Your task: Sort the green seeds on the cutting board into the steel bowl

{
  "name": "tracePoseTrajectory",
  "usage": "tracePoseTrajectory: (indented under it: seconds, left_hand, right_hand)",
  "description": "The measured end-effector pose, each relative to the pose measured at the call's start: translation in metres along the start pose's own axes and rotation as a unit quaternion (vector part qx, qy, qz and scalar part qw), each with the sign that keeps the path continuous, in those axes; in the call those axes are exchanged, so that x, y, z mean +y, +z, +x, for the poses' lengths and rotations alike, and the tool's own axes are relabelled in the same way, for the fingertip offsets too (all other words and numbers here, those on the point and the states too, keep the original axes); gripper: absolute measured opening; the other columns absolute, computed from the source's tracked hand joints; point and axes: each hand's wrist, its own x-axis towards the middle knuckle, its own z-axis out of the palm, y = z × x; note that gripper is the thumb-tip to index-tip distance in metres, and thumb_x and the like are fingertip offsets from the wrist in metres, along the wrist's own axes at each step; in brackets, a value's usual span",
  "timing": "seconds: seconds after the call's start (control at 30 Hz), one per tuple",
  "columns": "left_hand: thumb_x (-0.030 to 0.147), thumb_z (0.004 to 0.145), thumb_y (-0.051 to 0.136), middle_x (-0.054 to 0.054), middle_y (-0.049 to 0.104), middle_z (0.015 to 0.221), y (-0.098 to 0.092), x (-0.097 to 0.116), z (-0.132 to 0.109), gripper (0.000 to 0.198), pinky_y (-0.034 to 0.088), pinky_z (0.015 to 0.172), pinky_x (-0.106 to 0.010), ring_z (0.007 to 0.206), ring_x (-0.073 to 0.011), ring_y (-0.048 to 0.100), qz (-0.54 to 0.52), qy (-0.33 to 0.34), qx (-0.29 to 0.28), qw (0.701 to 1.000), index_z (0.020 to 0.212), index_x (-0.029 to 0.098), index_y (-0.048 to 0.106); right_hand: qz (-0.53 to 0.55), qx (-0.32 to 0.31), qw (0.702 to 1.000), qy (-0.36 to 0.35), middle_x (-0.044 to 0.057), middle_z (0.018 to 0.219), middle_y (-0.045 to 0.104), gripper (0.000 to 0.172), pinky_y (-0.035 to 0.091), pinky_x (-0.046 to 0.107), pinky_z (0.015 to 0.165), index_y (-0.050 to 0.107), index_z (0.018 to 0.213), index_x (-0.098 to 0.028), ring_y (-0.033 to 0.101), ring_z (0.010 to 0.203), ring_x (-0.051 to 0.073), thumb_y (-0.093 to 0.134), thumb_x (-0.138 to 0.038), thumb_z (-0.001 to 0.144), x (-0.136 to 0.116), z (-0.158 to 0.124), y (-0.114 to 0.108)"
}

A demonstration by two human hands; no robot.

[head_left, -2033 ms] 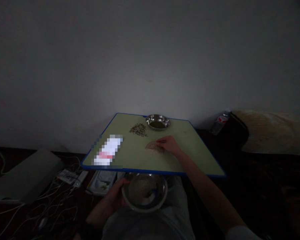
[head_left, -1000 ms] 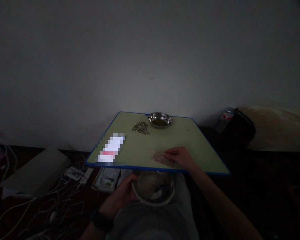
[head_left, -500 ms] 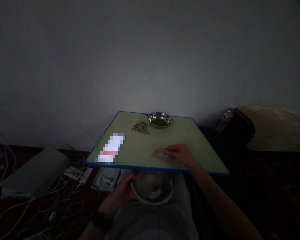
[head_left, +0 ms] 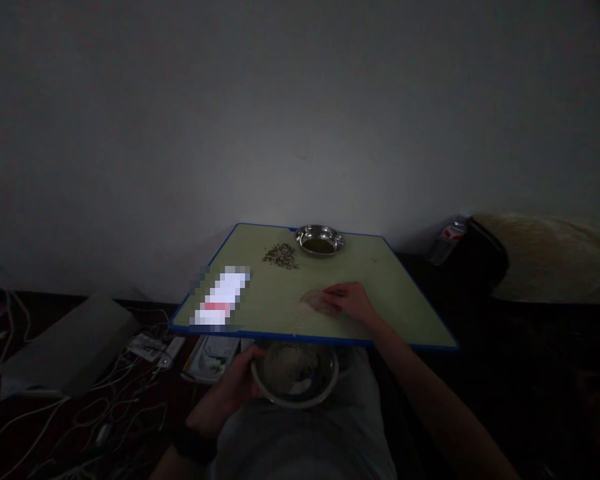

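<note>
My left hand (head_left: 244, 377) is closed on the rim of a metal bowl (head_left: 300, 402), held over my lap just below the table's front edge. Pale grainy stuff lies inside the bowl, too dim to name. Over the folding table (head_left: 275, 313), my right hand (head_left: 350, 301) pinches a thin, see-through, pinkish piece with a rounded edge (head_left: 313, 301); its exact kind is unclear. From that piece a faint pale trail runs to the table's front edge. Farther back lie a scattered pile of brown grains (head_left: 281, 255) and a shiny steel bowl (head_left: 305, 233) with greenish contents.
A lit, blurred-out phone-like screen (head_left: 225, 293) is on the table's left side. Cables and a power strip (head_left: 153, 347) cover the floor at left, near a grey box (head_left: 75, 343) and a white tray (head_left: 213, 357). A plastic bottle (head_left: 445, 243) leans at right.
My right hand and the clear piece have moved slightly left and up. The bowl in my left hand has shifted a little left. The pale trail near the front edge now shows more.
</note>
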Motion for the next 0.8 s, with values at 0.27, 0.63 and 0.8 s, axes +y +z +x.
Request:
tracePoseTrajectory:
  seconds: [0.27,0.63,0.8]
  left_hand:
    - [0.019,0.079,0.05,-0.004,0.072,0.054,0.006,0.004,-0.008,0.023,0.05,0.059,-0.031,0.06,-0.0242,0.07,-0.021,-0.005,-0.003,1.0,0.088,0.01,0.068]
    - [0.021,0.073,0.058,-0.006,0.075,0.062,-0.003,-0.002,0.001,0.015,0.05,0.061,-0.032,0.073,-0.0269,0.073,-0.032,-0.001,-0.02,0.999,0.082,0.013,0.067]
    - [0.019,0.075,0.055,-0.007,0.075,0.062,0.0,0.0,-0.002,0.015,0.051,0.062,-0.031,0.08,-0.0268,0.073,-0.047,-0.016,-0.022,0.999,0.082,0.013,0.067]
  right_hand:
    - [0.031,-0.083,0.996,-0.014,0.006,0.071,0.075,0.023,0.05,0.027,0.054,0.079,0.084,-0.017,0.065,0.057,0.018,0.071,-0.033,0.069,-0.014,-0.031,0.02]
    - [0.052,-0.066,0.996,-0.018,0.007,0.072,0.075,0.027,0.052,0.029,0.056,0.078,0.084,-0.017,0.066,0.059,0.019,0.074,-0.037,0.066,-0.014,-0.026,0.016]
    - [0.066,0.05,0.997,-0.007,0.011,0.078,0.076,0.026,0.052,0.028,0.053,0.077,0.088,-0.013,0.065,0.055,0.017,0.072,-0.03,0.069,-0.006,0.018,0.007]
